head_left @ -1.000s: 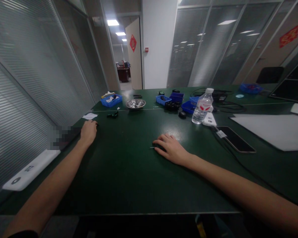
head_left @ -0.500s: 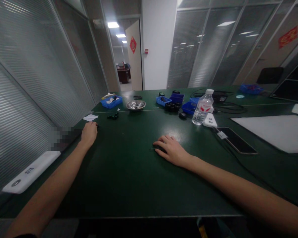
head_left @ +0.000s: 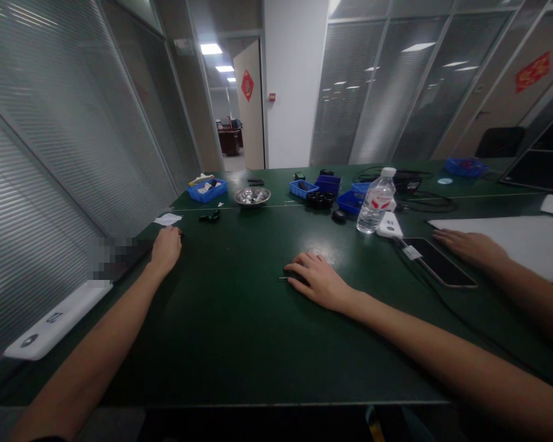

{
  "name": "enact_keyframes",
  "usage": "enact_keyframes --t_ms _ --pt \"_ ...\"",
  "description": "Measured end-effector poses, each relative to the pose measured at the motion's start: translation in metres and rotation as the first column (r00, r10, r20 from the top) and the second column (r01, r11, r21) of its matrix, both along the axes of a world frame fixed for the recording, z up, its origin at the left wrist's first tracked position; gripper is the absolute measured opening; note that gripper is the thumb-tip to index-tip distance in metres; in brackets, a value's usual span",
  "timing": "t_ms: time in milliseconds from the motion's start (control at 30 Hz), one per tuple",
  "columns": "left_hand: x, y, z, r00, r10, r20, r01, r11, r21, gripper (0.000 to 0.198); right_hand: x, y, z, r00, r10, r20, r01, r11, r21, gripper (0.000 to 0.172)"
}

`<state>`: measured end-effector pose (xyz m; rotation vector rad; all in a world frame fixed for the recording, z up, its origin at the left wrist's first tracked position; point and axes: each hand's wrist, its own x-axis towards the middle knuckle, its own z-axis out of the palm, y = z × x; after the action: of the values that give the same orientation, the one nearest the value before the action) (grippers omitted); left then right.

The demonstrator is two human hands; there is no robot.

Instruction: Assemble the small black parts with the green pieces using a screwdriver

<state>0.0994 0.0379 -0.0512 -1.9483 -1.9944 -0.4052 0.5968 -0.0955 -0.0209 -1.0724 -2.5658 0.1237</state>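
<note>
My left hand [head_left: 166, 252] rests on the green table [head_left: 230, 331] at the left, fingers curled, closed around something dark that is mostly hidden. Just beyond it lies a white piece of paper [head_left: 168, 219]. At centre right, my right hand [head_left: 320, 281] lies palm down with its fingers bent over a dark-handled tool with a thin metal shaft; the shaft [head_left: 282, 278] pokes out to the left past the thumb. A small black part [head_left: 209, 216] lies on the table beyond my left hand.
A metal bowl [head_left: 252, 204], blue trays [head_left: 207, 197] and a black round holder [head_left: 320, 200] stand farther back. A water bottle [head_left: 374, 205], phone [head_left: 440, 263] and cable lie right. Another person's hand [head_left: 472, 247] rests at the white sheet [head_left: 539, 236]. A white bar [head_left: 58, 319] lies left.
Another person's hand and forearm have come in from the right, onto the near edge of the white sheet beside the phone. Both my hands have stayed in place.
</note>
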Motion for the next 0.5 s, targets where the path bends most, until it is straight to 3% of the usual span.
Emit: enact_keyframes --t_ms 500 --pt "0.0 -0.0052 0.0036 1.0 0.027 0.001 -0.027 0.999 0.039 0.031 -0.0031 0.0011 -0.0009 1.0 -0.003 0.005 0.003 1.0 0.017 0.037"
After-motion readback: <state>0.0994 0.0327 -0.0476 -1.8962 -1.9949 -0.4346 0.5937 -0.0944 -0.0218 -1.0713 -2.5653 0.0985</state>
